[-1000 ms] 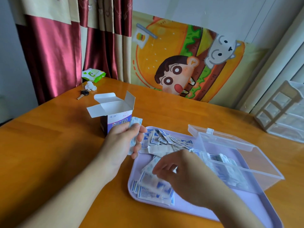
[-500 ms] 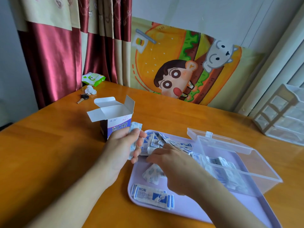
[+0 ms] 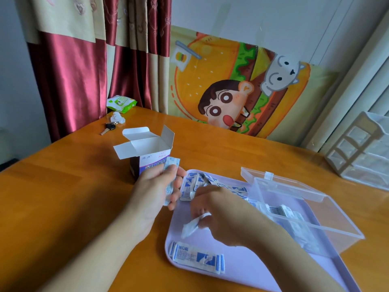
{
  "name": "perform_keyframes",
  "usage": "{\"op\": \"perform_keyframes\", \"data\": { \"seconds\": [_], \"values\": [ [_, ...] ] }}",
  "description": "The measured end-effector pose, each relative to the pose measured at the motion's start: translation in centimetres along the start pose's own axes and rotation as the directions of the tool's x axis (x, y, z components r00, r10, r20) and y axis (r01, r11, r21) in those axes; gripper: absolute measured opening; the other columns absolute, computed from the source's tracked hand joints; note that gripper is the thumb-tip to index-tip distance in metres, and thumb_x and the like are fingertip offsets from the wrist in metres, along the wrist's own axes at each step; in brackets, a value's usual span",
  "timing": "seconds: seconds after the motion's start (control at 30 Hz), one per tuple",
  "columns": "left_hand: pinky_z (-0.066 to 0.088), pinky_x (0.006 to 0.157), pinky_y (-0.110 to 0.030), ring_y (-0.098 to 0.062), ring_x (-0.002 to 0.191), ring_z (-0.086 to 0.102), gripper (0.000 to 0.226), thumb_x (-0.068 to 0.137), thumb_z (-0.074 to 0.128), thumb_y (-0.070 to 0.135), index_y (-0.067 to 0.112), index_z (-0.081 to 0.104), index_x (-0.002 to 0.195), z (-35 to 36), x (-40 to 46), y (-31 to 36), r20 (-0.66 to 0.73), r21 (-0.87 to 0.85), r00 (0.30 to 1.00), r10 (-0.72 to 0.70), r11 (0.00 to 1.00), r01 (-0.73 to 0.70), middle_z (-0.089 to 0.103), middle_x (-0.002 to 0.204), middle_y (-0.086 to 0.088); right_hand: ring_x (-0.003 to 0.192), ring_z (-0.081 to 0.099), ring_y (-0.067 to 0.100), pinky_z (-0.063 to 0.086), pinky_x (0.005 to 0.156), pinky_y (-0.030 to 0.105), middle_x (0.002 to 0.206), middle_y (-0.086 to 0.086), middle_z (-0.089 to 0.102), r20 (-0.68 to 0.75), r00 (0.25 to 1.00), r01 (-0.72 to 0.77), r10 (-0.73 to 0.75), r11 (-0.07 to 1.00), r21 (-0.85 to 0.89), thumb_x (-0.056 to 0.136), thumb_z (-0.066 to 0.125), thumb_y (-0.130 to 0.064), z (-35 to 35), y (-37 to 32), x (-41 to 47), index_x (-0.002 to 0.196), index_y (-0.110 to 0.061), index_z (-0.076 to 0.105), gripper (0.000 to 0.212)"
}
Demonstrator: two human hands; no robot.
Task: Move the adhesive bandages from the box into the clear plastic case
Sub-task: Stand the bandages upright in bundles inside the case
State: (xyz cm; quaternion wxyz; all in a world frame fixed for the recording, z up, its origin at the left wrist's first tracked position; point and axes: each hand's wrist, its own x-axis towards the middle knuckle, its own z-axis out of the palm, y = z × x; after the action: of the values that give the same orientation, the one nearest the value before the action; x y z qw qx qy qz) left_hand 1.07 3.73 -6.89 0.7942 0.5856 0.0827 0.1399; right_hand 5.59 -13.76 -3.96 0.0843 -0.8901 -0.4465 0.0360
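Two hands busy, head view only. Left hand (image 3: 155, 190) gripping a collected bandage stack (image 3: 171, 180) upright, just before the opened box (image 3: 147, 157). Right hand (image 3: 221, 216) pinching one loose bandage (image 3: 191, 225), likely gathering; clear plastic case (image 3: 299, 209) open just right, ready.

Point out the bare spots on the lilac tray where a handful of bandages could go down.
Bare lilac tray shows between the near stack of bandages and the clear plastic case, and along the near right rim. The far left corner is crowded: loose bandages lie there, with the right hand just in front.
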Motion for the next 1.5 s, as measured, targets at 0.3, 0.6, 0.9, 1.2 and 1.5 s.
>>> {"op": "perform_keyframes", "data": {
  "seconds": [0.3, 0.6, 0.9, 1.2, 1.5],
  "values": [
    [0.055, 0.050, -0.033, -0.021, 0.060, 0.062, 0.024, 0.104, 0.058, 0.025, 0.011, 0.076, 0.094, 0.3, -0.7, 0.5, -0.044, 0.101, 0.997, 0.070, 0.993, -0.065, 0.070, 0.077, -0.009, 0.056, 0.054, 0.007, 0.040, 0.055, 0.016, 0.065, -0.004, 0.066, -0.269, 0.875, -0.042, 0.403, 0.617, 0.786, 0.090, 0.075, -0.005, -1.0, -1.3, -1.2, 0.070, -0.020, 0.065, 0.027],
    [0.029, 0.045, -0.025, -0.012, 0.054, 0.042, 0.029, 0.089, 0.066, 0.044, 0.018, 0.067, 0.076, 1.5, -1.7, 0.2, 0.171, 0.118, 0.984, -0.052, 0.992, 0.032, 0.049, 0.069, -0.005, 0.053, 0.053, 0.023, 0.042, 0.052, 0.027, 0.069, 0.027, 0.061, -0.254, 0.781, 0.104, 0.571, 0.282, 0.954, 0.089, 0.077, -0.006, 1.8, -1.7, -0.4, 0.081, 0.008, 0.062, 0.022],
    [0.035, 0.045, -0.025, -0.013, 0.055, 0.042, 0.017, 0.082, 0.071, 0.044, 0.030, 0.077, 0.087, 1.1, -1.5, -0.1, 0.190, 0.192, 0.982, -0.002, 0.981, -0.035, 0.054, 0.074, -0.020, 0.053, 0.050, 0.020, 0.043, 0.052, 0.033, 0.065, 0.013, 0.056, -0.223, 0.811, 0.049, 0.540, 0.317, 0.947, 0.077, 0.086, -0.012, 2.5, -1.4, -0.7, 0.076, -0.006, 0.062, 0.025],
    [0.046, 0.044, -0.033, -0.027, 0.049, 0.052, 0.037, 0.104, 0.052, 0.022, 0.007, 0.074, 0.078, 1.6, -1.6, 0.0, 0.152, 0.075, 0.988, 0.028, 0.996, -0.040, 0.059, 0.064, -0.015, 0.055, 0.053, 0.019, 0.042, 0.050, 0.030, 0.069, 0.016, 0.066, -0.221, 0.806, 0.109, 0.550, 0.228, 0.967, 0.088, 0.078, -0.006, 2.1, -0.7, -1.4, 0.087, 0.000, 0.075, 0.007],
    [0.059, 0.052, -0.037, -0.034, 0.072, 0.077, 0.015, 0.092, 0.069, 0.021, 0.022, 0.081, 0.102, 1.3, -1.6, 0.0, 0.108, 0.202, 0.993, 0.044, 0.977, -0.065, 0.080, 0.089, -0.011, 0.059, 0.054, 0.022, 0.042, 0.049, 0.030, 0.085, 0.034, 0.064, -0.271, 0.794, 0.184, 0.545, 0.210, 0.960, 0.091, 0.074, -0.004, 2.4, -1.1, -1.3, 0.091, 0.001, 0.072, 0.005]
  ]
}}
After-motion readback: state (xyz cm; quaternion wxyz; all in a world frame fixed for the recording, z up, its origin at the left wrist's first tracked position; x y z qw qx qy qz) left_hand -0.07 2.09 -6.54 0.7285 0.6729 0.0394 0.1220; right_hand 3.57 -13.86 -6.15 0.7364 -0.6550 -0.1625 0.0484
